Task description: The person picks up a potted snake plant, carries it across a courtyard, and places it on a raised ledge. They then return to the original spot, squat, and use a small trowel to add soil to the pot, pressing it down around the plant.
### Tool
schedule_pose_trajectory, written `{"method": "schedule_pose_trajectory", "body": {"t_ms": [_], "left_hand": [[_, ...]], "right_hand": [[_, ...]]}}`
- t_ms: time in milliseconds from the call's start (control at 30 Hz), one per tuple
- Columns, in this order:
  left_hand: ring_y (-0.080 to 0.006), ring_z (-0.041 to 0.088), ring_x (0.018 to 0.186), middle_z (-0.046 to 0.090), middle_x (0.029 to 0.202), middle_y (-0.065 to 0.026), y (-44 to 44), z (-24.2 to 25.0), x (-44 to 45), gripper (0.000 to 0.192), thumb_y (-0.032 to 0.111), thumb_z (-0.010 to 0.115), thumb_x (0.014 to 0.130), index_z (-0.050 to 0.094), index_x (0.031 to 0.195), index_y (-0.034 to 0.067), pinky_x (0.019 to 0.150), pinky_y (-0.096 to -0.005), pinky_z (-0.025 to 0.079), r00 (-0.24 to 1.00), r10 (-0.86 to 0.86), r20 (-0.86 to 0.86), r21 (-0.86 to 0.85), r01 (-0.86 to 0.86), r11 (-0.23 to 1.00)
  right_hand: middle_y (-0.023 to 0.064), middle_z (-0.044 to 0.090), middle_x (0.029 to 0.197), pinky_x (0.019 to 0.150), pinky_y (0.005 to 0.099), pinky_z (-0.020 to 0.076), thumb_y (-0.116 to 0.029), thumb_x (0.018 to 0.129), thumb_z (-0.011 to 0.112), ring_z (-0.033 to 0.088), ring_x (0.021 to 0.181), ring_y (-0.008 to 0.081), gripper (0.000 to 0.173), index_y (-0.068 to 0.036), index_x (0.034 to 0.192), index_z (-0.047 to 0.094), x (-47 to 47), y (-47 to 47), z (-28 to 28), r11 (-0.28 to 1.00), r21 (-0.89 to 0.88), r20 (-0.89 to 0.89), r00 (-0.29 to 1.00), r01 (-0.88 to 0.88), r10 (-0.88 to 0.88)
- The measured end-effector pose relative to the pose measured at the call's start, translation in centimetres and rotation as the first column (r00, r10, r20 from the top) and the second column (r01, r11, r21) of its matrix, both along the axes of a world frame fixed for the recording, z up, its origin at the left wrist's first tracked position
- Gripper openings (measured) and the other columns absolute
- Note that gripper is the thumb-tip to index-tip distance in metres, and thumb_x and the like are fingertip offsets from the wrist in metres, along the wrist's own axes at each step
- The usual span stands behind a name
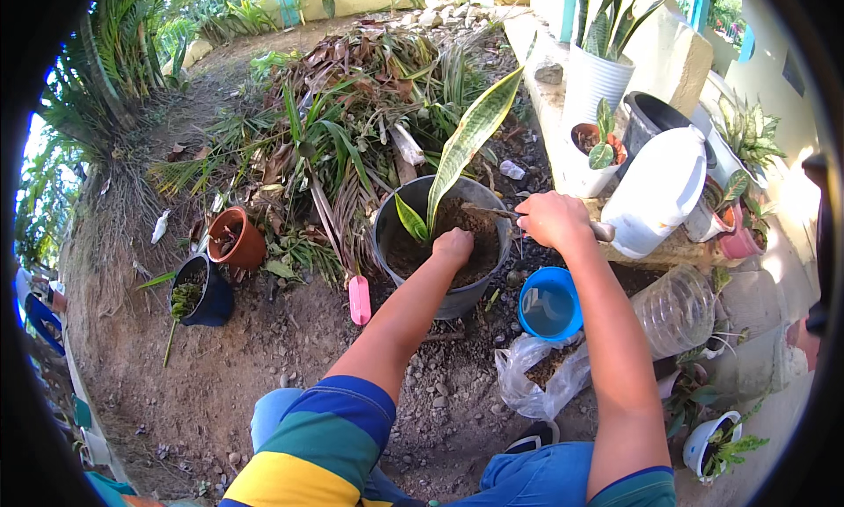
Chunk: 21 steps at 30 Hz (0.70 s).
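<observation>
A grey plastic pot (455, 306) of dark soil (484, 243) stands in front of me. A tall variegated snake plant leaf (471, 134) rises from it, with a shorter leaf (410, 218) to its left. My left hand (453, 246) is down in the pot at the soil, right of the leaf bases; its fingertips are hidden. My right hand (554, 218), over the pot's right rim, grips a hand trowel. The trowel's handle (602, 231) sticks out to the right, and its soil-covered blade (486, 210) reaches left over the soil.
Right of the pot are a blue water container (550, 302), a clear plastic bag (544, 382), a clear bottle (676, 309) and a white jug (656, 194). At left stand a terracotta-coloured pot (239, 240) and a black pot (214, 296). Behind lies a heap of dry leaves (369, 78).
</observation>
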<state>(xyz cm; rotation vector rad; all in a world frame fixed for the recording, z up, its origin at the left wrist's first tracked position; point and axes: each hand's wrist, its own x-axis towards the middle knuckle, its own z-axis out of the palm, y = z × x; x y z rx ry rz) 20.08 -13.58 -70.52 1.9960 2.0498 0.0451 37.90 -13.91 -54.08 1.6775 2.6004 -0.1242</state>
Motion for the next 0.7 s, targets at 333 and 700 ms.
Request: {"method": "schedule_pose_trajectory", "body": {"t_ms": [333, 700], "left_hand": [[-0.0342, 0.060, 0.095, 0.060, 0.104, -0.0200, -1.4, 0.9, 0.3, 0.023, 0.008, 0.050, 0.081, 0.063, 0.099, 0.001, 0.080, -0.0411, 0.050, 0.998, -0.056, -0.001, -0.132, 0.055, 0.990], [-0.0372, 0.060, 0.090, 0.060, 0.093, -0.0258, -3.0, 4.9, -3.9, 0.020, -0.001, 0.058, 0.069, 0.059, 0.088, -0.006, 0.073, -0.0418, 0.051, 0.987, -0.124, -0.098, -0.233, 0.098, 0.968]], "right_hand": [[0.0113, 0.065, 0.089, 0.070, 0.0388, 0.0511, -0.020, 0.081, 0.053, 0.065, 0.081, 0.0286, 0.025, -0.025, 0.104, 0.064, -6.3, 1.0, -4.2, 0.970, 0.170, 0.093, 0.983, -0.174, 0.160], [0.0131, 0.061, 0.108, 0.085, 0.0375, 0.0469, -0.017, 0.079, 0.050, 0.059, 0.099, 0.0292, 0.031, -0.016, 0.106, 0.063, -2.8, 1.5, 1.7, 0.984, -0.177, 0.005, 1.000, 0.010, -0.010]]}}
